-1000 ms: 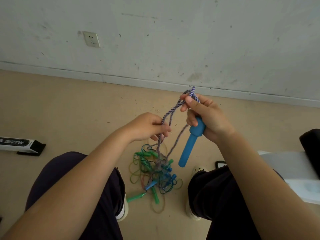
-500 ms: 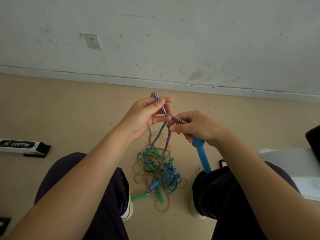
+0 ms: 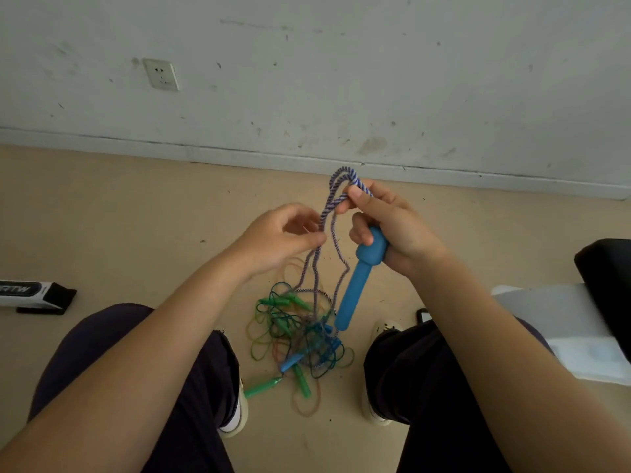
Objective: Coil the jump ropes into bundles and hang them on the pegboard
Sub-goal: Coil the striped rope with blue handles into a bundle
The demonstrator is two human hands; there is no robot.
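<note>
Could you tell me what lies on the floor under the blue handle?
A tangle of ropes with green and blue handles lies under the blue handle. Its middle is too knotted to count.

A purple-and-white striped braided rope (image 3: 333,203) joins a solid blue plastic handle (image 3: 358,278). On the beige floor (image 3: 119,206) lies a tangle of green, blue and orange ropes (image 3: 297,336) with green handles (image 3: 261,387).

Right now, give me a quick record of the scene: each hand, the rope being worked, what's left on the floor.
left hand: pinches the striped rope strands
right hand: grips the blue handle and pinches the rope loops at the top
striped rope: purple and white, looped between both hands, tail runs down to the floor
floor pile: tangled green and blue jump ropes between the feet
pegboard: not in view
</note>
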